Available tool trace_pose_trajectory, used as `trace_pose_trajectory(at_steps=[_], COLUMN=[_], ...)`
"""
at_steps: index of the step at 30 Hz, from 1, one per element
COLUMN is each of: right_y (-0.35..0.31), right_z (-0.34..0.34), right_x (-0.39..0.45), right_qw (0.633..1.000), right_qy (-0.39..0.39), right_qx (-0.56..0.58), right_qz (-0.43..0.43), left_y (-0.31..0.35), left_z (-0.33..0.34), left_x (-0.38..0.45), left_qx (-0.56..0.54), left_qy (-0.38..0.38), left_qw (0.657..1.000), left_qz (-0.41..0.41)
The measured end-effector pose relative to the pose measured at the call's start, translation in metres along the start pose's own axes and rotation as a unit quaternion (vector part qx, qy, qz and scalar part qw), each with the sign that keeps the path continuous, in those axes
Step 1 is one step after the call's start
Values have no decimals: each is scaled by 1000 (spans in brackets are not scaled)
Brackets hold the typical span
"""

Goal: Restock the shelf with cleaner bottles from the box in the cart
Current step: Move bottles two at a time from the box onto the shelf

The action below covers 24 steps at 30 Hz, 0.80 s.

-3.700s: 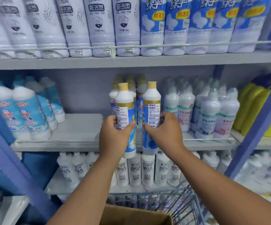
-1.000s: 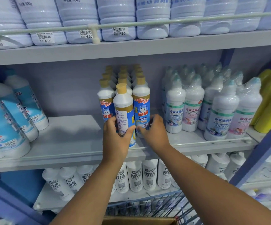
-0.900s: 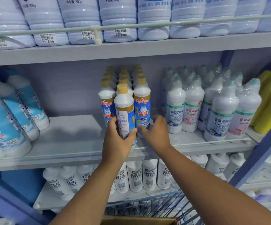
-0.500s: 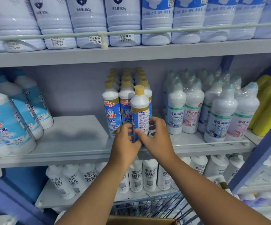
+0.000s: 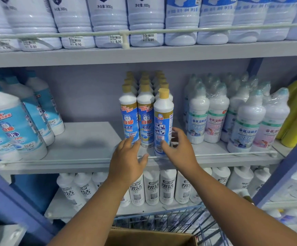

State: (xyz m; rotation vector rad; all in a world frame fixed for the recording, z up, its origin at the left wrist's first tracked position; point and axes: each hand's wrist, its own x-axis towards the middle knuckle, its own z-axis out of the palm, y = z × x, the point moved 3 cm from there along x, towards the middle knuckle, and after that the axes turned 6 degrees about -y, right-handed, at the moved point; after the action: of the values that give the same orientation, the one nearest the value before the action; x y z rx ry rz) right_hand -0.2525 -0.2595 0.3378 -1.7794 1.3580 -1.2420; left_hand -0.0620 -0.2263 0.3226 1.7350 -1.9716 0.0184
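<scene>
Bottle [image 5: 162,121] stood at the shelf [image 5: 83,139] rail, needing squaring, my left hand [image 5: 127,162] released, right hand [image 5: 178,148] loosely cupping it.

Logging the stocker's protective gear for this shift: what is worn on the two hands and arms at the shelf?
Nothing shows on either. The left hand and right hand are bare, with no gloves, rings or wristbands visible. Both forearms are uncovered right down to the bottom edge of the picture, so no sleeve, cuff or watch appears.
</scene>
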Motion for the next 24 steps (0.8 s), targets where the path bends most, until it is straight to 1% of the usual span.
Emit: trace_pose_trajectory(at_steps=[2, 6, 9, 12, 15, 18, 19, 21, 24], right_y=[1, -1, 4, 10, 9, 3, 3, 7, 8], right_z=[6, 12, 4, -3, 1, 5, 5, 1, 0], right_x=[-2, 5, 7, 6, 5, 10, 12, 14, 10], right_qw=[998, 996, 996, 999, 998, 996, 996, 998, 1000], right_qy=[24, 50, 16, -18, 14, 52, 51, 24, -17], right_qx=[-60, -79, -84, -42, -59, -73, -67, -39, -12], right_qz=[2, 10, 22, 11, 8, 24, 31, 36, 10], left_y=[1, -1, -3, -2, 2, 5, 5, 4, 3], left_z=[4, 9, 10, 10, 11, 13, 12, 12, 11], left_x=[-1, -2, -1, 0, 1, 1, 1, 1, 1], left_qx=[-8, -9, 2, 7, 8, 5, 6, 6, 2], left_qy=[-5, -16, -28, -34, -43, -56, -57, -57, -59], left_qw=[1000, 1000, 999, 999, 999, 998, 998, 998, 998], left_qz=[-2, -9, -17, -23, -26, -27, -27, -28, -36])
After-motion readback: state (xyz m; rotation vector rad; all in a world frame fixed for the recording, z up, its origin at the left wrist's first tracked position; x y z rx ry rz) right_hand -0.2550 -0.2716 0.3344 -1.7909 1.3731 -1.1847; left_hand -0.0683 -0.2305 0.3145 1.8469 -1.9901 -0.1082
